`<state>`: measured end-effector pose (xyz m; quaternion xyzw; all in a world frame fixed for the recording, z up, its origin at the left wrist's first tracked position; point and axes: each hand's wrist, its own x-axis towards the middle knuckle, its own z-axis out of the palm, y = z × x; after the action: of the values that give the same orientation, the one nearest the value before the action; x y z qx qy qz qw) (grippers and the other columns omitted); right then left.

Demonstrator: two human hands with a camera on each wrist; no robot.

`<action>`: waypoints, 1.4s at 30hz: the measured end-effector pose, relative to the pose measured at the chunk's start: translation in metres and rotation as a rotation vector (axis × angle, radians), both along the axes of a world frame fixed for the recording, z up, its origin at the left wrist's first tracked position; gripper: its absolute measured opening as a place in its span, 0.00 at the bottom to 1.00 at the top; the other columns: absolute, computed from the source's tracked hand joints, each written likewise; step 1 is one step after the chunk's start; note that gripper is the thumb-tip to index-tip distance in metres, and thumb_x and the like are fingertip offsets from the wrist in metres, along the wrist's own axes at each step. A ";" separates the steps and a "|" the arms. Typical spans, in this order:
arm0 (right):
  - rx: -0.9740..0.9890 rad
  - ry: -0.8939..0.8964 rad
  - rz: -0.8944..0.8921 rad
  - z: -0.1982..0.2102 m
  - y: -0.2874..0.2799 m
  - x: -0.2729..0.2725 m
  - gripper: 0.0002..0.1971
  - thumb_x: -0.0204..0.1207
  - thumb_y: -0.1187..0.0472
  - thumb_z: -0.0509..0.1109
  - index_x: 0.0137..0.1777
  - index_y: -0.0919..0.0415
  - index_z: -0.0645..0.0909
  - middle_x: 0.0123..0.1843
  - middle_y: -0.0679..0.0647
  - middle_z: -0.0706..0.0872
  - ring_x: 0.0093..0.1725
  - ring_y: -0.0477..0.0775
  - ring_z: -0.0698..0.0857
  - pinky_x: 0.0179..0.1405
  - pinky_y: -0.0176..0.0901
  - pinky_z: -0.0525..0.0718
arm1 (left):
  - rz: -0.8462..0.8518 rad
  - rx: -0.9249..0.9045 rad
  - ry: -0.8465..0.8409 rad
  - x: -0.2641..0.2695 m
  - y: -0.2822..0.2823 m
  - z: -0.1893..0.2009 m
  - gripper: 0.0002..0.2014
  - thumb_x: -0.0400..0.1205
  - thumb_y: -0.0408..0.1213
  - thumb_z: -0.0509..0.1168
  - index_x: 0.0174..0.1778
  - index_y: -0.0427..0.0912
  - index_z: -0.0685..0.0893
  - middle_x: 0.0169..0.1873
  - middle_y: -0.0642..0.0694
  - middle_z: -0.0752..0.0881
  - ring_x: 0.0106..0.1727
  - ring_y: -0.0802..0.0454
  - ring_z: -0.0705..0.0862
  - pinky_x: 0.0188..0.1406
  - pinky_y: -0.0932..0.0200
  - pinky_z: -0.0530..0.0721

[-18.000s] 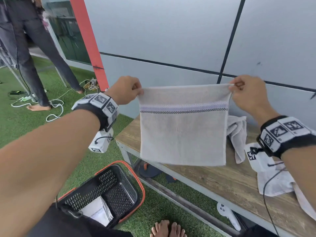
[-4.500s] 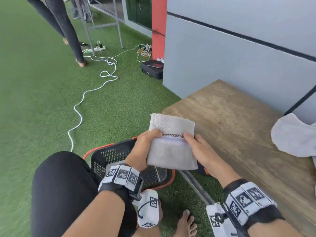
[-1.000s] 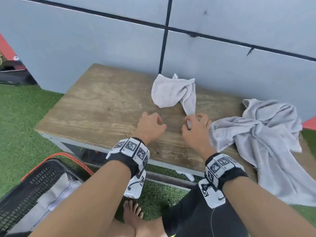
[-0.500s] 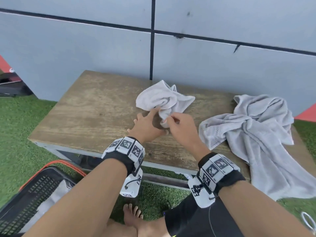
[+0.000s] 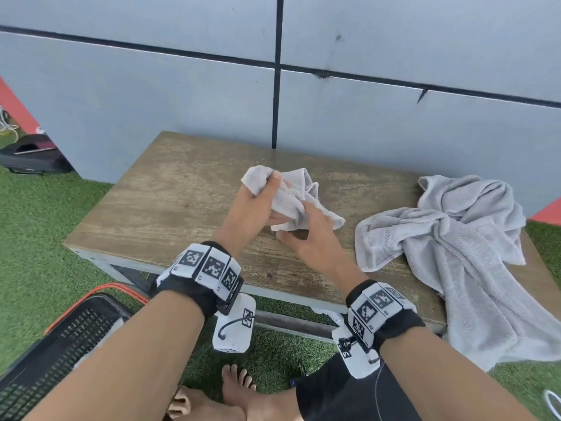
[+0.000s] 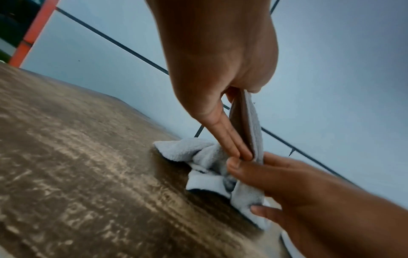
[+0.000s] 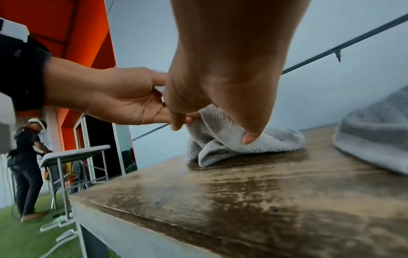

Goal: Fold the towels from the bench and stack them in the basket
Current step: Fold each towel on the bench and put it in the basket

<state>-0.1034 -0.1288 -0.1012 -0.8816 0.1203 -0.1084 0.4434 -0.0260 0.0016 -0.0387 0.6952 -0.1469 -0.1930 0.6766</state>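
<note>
A small crumpled grey towel [image 5: 296,192] lies mid-bench on the wooden bench [image 5: 170,202]. My left hand [image 5: 271,200] pinches one edge of it between thumb and straight fingers and holds that edge raised off the wood. My right hand [image 5: 299,223] grips the bunched lower part just beside the left fingertips. In the left wrist view the towel [image 6: 194,150] hangs from my left hand [image 6: 240,153] down to the bench. In the right wrist view my right hand [image 7: 212,129] curls over the towel [image 7: 271,137]. The black basket with an orange rim [image 5: 91,296] stands on the grass at lower left.
A heap of larger grey towels [image 5: 455,244] covers the bench's right end and hangs over its front edge. A grey panelled wall runs right behind the bench. My bare feet [image 5: 230,390] are on the green turf. Another person stands at a folding table [image 7: 73,153] far left.
My left hand has gone from touching the small towel to pinching its edge and lifting it. My right hand has closed on the bunched part.
</note>
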 end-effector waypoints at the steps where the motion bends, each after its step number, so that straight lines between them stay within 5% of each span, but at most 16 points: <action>1: 0.000 -0.025 -0.012 0.000 0.002 0.002 0.17 0.79 0.50 0.69 0.66 0.50 0.76 0.58 0.44 0.85 0.55 0.50 0.83 0.58 0.52 0.81 | -0.023 -0.014 -0.006 -0.001 0.000 0.004 0.18 0.89 0.52 0.59 0.59 0.42 0.87 0.52 0.44 0.93 0.52 0.45 0.93 0.52 0.41 0.92; 2: 0.033 -0.032 -0.036 0.000 0.002 0.004 0.09 0.83 0.54 0.66 0.61 0.51 0.78 0.50 0.45 0.86 0.44 0.47 0.83 0.46 0.47 0.82 | -0.036 -0.022 -0.019 -0.001 0.000 0.007 0.18 0.90 0.52 0.59 0.59 0.45 0.88 0.52 0.45 0.93 0.52 0.46 0.93 0.53 0.43 0.91; 4: 0.120 -0.027 -0.063 0.008 0.002 0.006 0.08 0.88 0.58 0.59 0.53 0.50 0.80 0.39 0.45 0.83 0.31 0.42 0.76 0.31 0.37 0.75 | -0.052 -0.039 -0.052 -0.002 0.002 0.010 0.14 0.90 0.50 0.60 0.61 0.50 0.88 0.52 0.49 0.92 0.54 0.48 0.92 0.56 0.46 0.90; 7: 0.125 -0.041 -0.028 0.027 0.000 0.005 0.13 0.89 0.57 0.57 0.41 0.51 0.74 0.33 0.47 0.76 0.29 0.42 0.70 0.28 0.32 0.69 | -0.096 -0.049 -0.115 0.000 0.006 0.005 0.16 0.85 0.35 0.68 0.68 0.51 0.83 0.56 0.45 0.89 0.60 0.48 0.89 0.60 0.50 0.88; 10: 0.112 -0.080 0.005 0.040 0.000 0.006 0.15 0.89 0.58 0.57 0.39 0.59 0.69 0.32 0.49 0.71 0.29 0.42 0.67 0.28 0.33 0.67 | -0.096 0.041 -0.199 -0.001 0.007 0.004 0.24 0.81 0.19 0.66 0.70 0.42 0.79 0.54 0.52 0.85 0.54 0.58 0.86 0.46 0.70 0.85; 12: 0.148 -0.091 0.001 0.043 0.000 0.005 0.15 0.88 0.58 0.57 0.38 0.60 0.67 0.33 0.52 0.68 0.31 0.45 0.66 0.28 0.36 0.65 | -0.086 0.073 -0.235 -0.003 0.006 0.007 0.28 0.77 0.13 0.60 0.70 0.41 0.78 0.53 0.50 0.83 0.45 0.66 0.83 0.39 0.73 0.81; 16: 0.133 -0.068 -0.009 0.043 0.001 0.002 0.17 0.87 0.55 0.59 0.37 0.61 0.66 0.32 0.52 0.66 0.30 0.49 0.66 0.30 0.43 0.64 | -0.098 0.098 -0.273 -0.003 0.007 0.008 0.20 0.81 0.25 0.70 0.68 0.44 0.81 0.53 0.49 0.87 0.42 0.73 0.83 0.43 0.74 0.83; 18: 0.103 -0.071 -0.038 0.041 0.000 0.002 0.14 0.86 0.53 0.62 0.44 0.62 0.72 0.33 0.50 0.72 0.33 0.50 0.74 0.32 0.42 0.69 | -0.109 0.135 -0.309 -0.002 0.007 0.006 0.16 0.82 0.33 0.73 0.65 0.44 0.83 0.51 0.52 0.88 0.42 0.74 0.83 0.41 0.75 0.82; 21: 0.130 -0.147 -0.068 0.043 -0.004 0.003 0.11 0.81 0.51 0.69 0.61 0.49 0.77 0.48 0.47 0.82 0.46 0.43 0.80 0.44 0.36 0.76 | -0.110 0.198 -0.348 -0.002 0.007 0.003 0.08 0.82 0.34 0.73 0.56 0.43 0.87 0.45 0.49 0.91 0.42 0.62 0.86 0.38 0.70 0.83; 25: 0.002 -0.246 0.031 0.055 -0.005 -0.001 0.15 0.76 0.47 0.74 0.60 0.45 0.80 0.58 0.43 0.82 0.62 0.47 0.79 0.58 0.37 0.75 | -0.108 0.328 -0.446 -0.001 0.003 -0.001 0.09 0.79 0.29 0.68 0.49 0.45 0.91 0.37 0.49 0.91 0.34 0.54 0.84 0.30 0.59 0.80; 29: -0.002 -0.214 0.066 0.062 -0.004 0.000 0.12 0.75 0.44 0.75 0.54 0.47 0.85 0.53 0.43 0.85 0.57 0.46 0.80 0.58 0.41 0.77 | -0.107 0.313 -0.443 -0.004 -0.001 0.001 0.09 0.80 0.28 0.68 0.47 0.45 0.90 0.34 0.55 0.90 0.31 0.65 0.83 0.27 0.71 0.76; 32: -0.052 -0.219 0.059 0.064 -0.005 0.003 0.06 0.78 0.51 0.73 0.51 0.50 0.86 0.50 0.46 0.86 0.52 0.48 0.81 0.55 0.44 0.78 | -0.149 0.332 -0.431 -0.008 -0.003 0.004 0.08 0.78 0.29 0.69 0.49 0.44 0.89 0.36 0.55 0.89 0.33 0.65 0.83 0.29 0.74 0.74; 37: 0.095 -0.236 0.003 0.071 -0.008 0.004 0.06 0.83 0.63 0.66 0.50 0.54 0.84 0.46 0.48 0.89 0.47 0.47 0.86 0.47 0.42 0.82 | -0.302 0.248 -0.303 -0.008 0.003 0.009 0.17 0.74 0.29 0.74 0.58 0.47 0.88 0.48 0.52 0.92 0.49 0.56 0.89 0.48 0.60 0.85; 42: 0.184 -0.243 -0.209 0.075 -0.025 0.008 0.12 0.79 0.72 0.60 0.50 0.60 0.84 0.45 0.54 0.89 0.41 0.54 0.85 0.38 0.46 0.81 | -0.314 0.630 -0.385 0.003 0.010 0.002 0.10 0.74 0.37 0.77 0.43 0.40 0.83 0.35 0.49 0.83 0.36 0.47 0.82 0.33 0.56 0.79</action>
<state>-0.0957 -0.1535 -0.0262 -0.8005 0.1664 -0.2482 0.5196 -0.0227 0.0116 -0.0366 0.8612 -0.3092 -0.1957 0.3528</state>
